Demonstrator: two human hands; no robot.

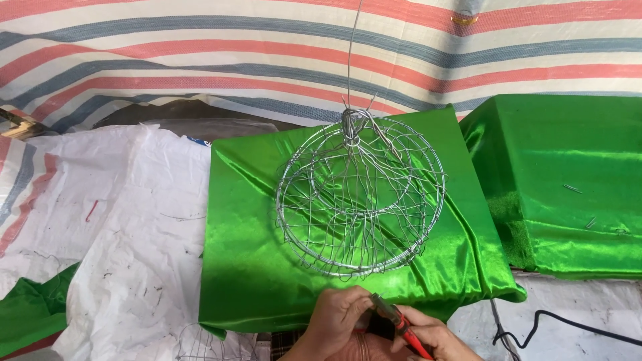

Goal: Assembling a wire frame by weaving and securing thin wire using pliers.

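A round wire basket frame (361,200) of silver mesh hangs from a thin wire (351,60) above a block draped in shiny green cloth (261,261). Below it, at the bottom edge, my left hand (338,317) and my right hand (431,337) meet. Both hold red-handled pliers (394,321), the left at the metal jaws, the right on the handles. The hands are a little below the basket and do not touch it.
A second green-covered block (568,174) stands at the right. White woven sacking (120,220) lies at the left, a striped tarp (200,60) behind. Another wire piece (200,344) shows at the bottom. A black cable (568,324) runs at the lower right.
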